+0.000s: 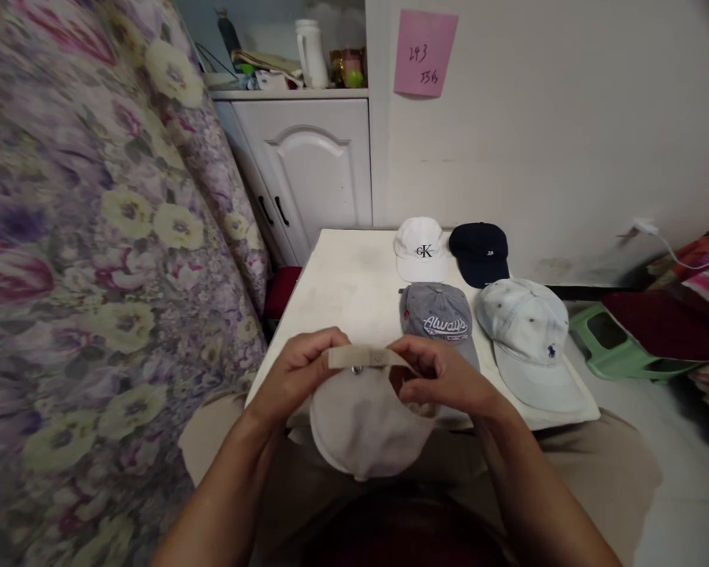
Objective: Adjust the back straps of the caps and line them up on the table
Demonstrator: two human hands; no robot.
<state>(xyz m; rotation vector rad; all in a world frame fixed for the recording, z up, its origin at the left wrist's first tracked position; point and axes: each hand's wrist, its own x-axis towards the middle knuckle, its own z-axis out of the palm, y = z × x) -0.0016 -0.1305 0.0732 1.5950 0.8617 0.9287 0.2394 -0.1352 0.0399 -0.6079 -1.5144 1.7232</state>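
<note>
A beige baseball cap [366, 421] is held over the near edge of the table, its back strap upward and its crown toward me. My left hand [301, 362] pinches the strap's left end. Fingers of my right hand [443, 374] are closed on the strap's right side, by the back opening; some fingertips are hidden inside the cap. Just beyond, a grey cap [437, 307] with "Always" lettering lies partly behind my right hand. To its right is a pale blue cap [525, 323] with a small dark emblem.
A white "CK" cap [421, 244] and a dark navy cap [480, 248] lie at the far side of the cream table [343, 276]. A floral curtain [124, 260] hangs at left. A green stool [611, 346] stands right, a white cabinet [319, 165] behind.
</note>
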